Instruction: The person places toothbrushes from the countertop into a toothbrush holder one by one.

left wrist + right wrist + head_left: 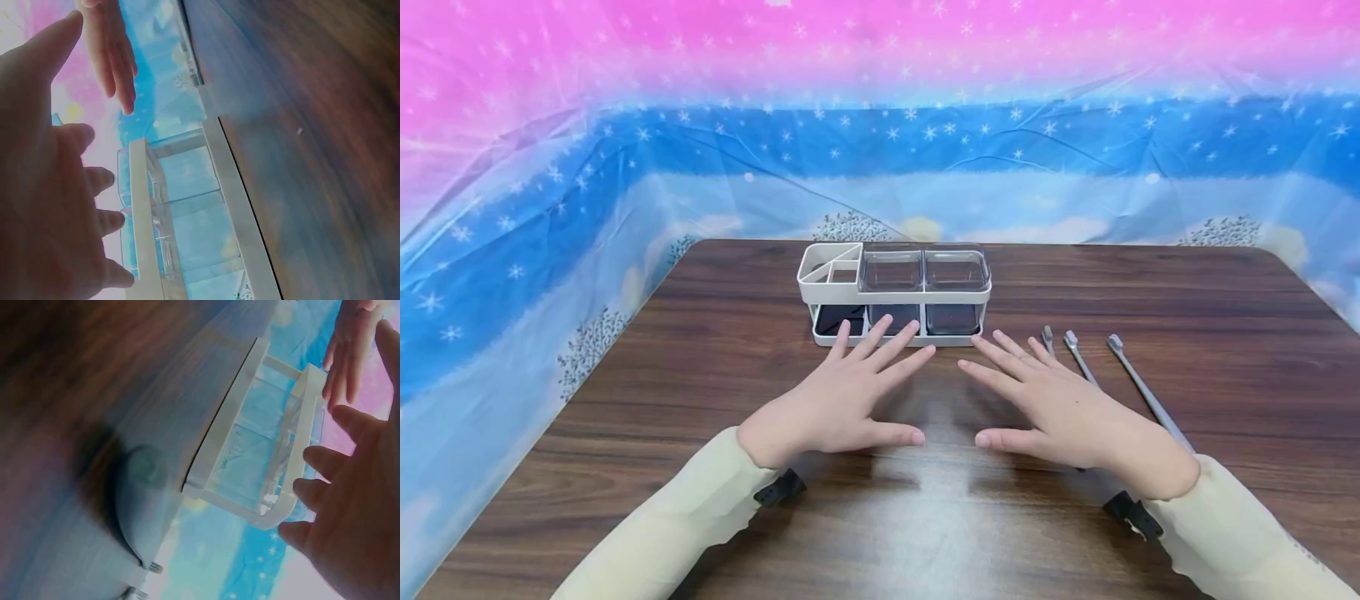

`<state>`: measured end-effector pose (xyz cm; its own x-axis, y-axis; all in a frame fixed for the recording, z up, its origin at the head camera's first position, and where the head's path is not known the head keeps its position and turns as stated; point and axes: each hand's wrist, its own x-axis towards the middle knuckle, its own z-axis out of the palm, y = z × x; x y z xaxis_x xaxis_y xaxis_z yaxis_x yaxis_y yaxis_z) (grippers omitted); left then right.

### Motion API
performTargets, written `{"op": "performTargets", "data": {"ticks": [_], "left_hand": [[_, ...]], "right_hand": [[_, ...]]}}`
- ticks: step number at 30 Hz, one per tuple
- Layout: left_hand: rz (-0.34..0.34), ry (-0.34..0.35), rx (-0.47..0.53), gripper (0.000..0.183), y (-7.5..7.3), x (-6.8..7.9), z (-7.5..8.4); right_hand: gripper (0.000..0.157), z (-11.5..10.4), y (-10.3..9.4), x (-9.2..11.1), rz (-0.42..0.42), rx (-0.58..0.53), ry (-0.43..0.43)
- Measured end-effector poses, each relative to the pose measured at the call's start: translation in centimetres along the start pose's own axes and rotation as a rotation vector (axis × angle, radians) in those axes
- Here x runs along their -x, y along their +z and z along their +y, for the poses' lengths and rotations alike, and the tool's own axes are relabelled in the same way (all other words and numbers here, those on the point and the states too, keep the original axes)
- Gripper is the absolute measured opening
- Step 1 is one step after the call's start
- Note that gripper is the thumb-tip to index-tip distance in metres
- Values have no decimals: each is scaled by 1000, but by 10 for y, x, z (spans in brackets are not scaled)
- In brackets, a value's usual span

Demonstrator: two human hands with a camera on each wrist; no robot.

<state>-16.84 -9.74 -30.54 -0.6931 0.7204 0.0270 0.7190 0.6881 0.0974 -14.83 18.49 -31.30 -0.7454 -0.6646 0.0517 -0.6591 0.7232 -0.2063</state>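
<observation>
Both hands are out over the bench [662, 400], the left hand [842, 404] and the right hand [1056, 412] facing each other, backs up, with a gap between them. Fingers straight and spread on each side, clamped on nothing!

Beyond them, at the far middle, stands the white two-tier organizer [831, 293], upright. Its left end has slanted divider slots, and two clear cups [891, 271] sit side by side in the middle and right bays; I see nothing in the cups. The left fingertips overlap its lower tier from the head view, though whether they touch it, I can't tell.

Over to the right: three grey toothbrushes [1142, 385] on the bench, heads pointing far. One lies well to the right of the others; the other two run partly out of sight behind the right hand, and contact there is unclear.

So where are we? My judgement: the organizer side looks done, cups seated, frame standing. The brushes look like the part left over: all three lie outside the organizer, none in a slot or cup, and neither hand has picked one up.
</observation>
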Motion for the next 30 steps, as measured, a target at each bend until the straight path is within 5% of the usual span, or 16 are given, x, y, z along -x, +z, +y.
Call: {"op": "performTargets", "data": {"ticks": [6,12,16,23,30], "left_hand": [[211,53,59,86,-6,-1,-4],[505,91,152,84,-17,-3,-23],[638,71,260,78,-26,-2,-38],[668,-69,410,78,-38,-1,-57],[631,-164,462,85,-36,-6,-77]], "right_hand": [[68,0,-10,5,34,-82,-11],[57,7,-35,16,173,-67,-17],[52,18,-55,27,266,-45,24],[48,44,-81,45,383,-75,134],[49,74,-95,61,368,-93,346]]}}
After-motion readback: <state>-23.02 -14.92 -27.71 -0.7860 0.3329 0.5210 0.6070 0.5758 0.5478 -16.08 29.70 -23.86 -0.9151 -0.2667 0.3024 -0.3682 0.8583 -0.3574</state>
